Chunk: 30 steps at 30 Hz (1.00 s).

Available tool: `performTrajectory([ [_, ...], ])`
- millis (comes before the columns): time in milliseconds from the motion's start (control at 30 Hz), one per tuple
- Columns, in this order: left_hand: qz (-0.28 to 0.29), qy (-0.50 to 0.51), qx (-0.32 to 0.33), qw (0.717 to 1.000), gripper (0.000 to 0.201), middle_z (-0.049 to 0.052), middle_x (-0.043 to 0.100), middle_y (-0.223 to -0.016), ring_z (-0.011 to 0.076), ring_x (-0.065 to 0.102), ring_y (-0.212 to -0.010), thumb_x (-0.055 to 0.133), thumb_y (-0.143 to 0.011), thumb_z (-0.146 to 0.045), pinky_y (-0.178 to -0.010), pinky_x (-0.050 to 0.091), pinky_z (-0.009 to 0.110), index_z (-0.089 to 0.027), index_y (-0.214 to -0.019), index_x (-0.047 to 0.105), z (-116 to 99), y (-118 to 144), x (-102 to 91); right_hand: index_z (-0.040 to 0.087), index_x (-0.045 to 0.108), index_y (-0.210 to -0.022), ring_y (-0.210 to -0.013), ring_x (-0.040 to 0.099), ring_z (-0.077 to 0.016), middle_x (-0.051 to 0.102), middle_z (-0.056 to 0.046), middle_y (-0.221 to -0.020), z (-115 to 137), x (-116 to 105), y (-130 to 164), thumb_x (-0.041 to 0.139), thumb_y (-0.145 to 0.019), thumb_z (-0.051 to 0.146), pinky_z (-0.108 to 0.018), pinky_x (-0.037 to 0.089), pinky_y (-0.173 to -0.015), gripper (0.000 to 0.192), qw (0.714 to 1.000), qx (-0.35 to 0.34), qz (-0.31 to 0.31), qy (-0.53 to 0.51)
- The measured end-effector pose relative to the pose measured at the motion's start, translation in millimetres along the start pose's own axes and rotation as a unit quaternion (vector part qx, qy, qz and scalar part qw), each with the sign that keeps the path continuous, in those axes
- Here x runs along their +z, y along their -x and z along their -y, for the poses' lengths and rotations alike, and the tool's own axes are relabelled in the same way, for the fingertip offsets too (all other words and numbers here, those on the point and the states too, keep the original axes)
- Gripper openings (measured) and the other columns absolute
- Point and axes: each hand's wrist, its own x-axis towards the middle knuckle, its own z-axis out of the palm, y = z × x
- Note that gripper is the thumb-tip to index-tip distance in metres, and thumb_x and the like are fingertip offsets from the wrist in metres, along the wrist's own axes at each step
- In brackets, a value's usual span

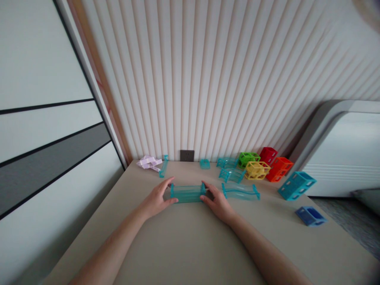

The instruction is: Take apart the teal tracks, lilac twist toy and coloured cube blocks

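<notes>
Clear teal channel piece (187,194): placed mid-scene over the tabletop (190,241), laid lengthwise from left to right; whether it is lifted cannot be told.
Left hand (158,199): the left end is pinched, thumb on the near side, fingers on the far side.
Right hand (218,201): the right end is pinched in the same way.
Weight: probably light, as thin, hollow plastic seems to be used.
Stiffness: likely rigid; little bending is to be expected.
Surface: smooth-looking, so some slipping may be met.
Fragility: the thin walls could be cracked by hard squeezing.
Hold: best taken at both flared ends.
Right neighbour: a wavy teal piece (241,192) is set just beside the right hand.
</notes>
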Motion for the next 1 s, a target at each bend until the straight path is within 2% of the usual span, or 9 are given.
performTrajectory([
  [100, 0.009, 0.017, -0.031, 0.999, 0.080, 0.012, 0.067, -0.121, 0.0238, 0.067, -0.103, 0.074, -0.081, -0.047, -0.095, 0.053, 0.043, -0.021, -0.147, 0.036, 4.9, -0.6, -1.0, 0.023, 0.054, -0.142, -0.116, 0.061, -0.0278, 0.065, -0.011, -0.127, 1.8, -1.1, -0.3, 0.068, -0.087, 0.034, -0.046, 0.048, -0.103, 0.058, 1.000, -0.007, 0.006, -0.001],
  [200, 0.008, 0.028, -0.043, 0.999, 0.083, 0.011, 0.068, -0.116, 0.0228, 0.068, -0.096, 0.075, -0.079, -0.051, -0.092, 0.055, 0.042, -0.020, -0.146, 0.038, 8.1, -0.9, -1.5, 0.022, 0.054, -0.141, -0.119, 0.060, -0.0279, 0.063, -0.011, -0.131, 2.8, -1.9, -0.6, 0.068, -0.086, 0.034, -0.045, 0.047, -0.104, 0.058, 1.000, -0.010, 0.010, -0.006],
  [467, -0.004, 0.038, 0.003, 0.999, 0.058, 0.009, 0.068, -0.118, 0.0225, 0.067, -0.098, 0.071, -0.083, -0.052, -0.092, 0.054, 0.040, -0.023, -0.131, 0.054, 6.2, -2.8, 0.0, 0.022, 0.055, -0.139, -0.112, 0.063, -0.0276, 0.066, -0.011, -0.127, 0.7, -0.1, -0.4, 0.069, -0.084, 0.034, -0.045, 0.050, -0.100, 0.058, 1.000, 0.017, 0.003, -0.019],
  [733, 0.000, 0.026, 0.008, 1.000, 0.056, 0.009, 0.066, -0.123, 0.0220, 0.066, -0.101, 0.070, -0.086, -0.046, -0.093, 0.054, 0.039, -0.024, -0.134, 0.052, 3.6, -2.2, -0.9, 0.022, 0.056, -0.136, -0.108, 0.064, -0.0254, 0.067, -0.010, -0.124, 1.9, -0.6, 1.4, 0.063, -0.089, 0.039, -0.043, 0.051, -0.097, 0.050, 1.000, 0.010, -0.006, -0.018],
  [1000, 0.004, 0.026, 0.006, 1.000, 0.058, 0.009, 0.065, -0.124, 0.0210, 0.066, -0.099, 0.070, -0.086, -0.044, -0.092, 0.055, 0.038, -0.024, -0.136, 0.050, 6.1, -1.2, 1.0, 0.024, 0.058, -0.132, -0.106, 0.065, -0.0249, 0.068, -0.010, -0.122, 1.8, 0.3, 0.8, 0.063, -0.088, 0.040, -0.042, 0.053, -0.095, 0.047, 0.999, 0.009, -0.020, -0.026],
])
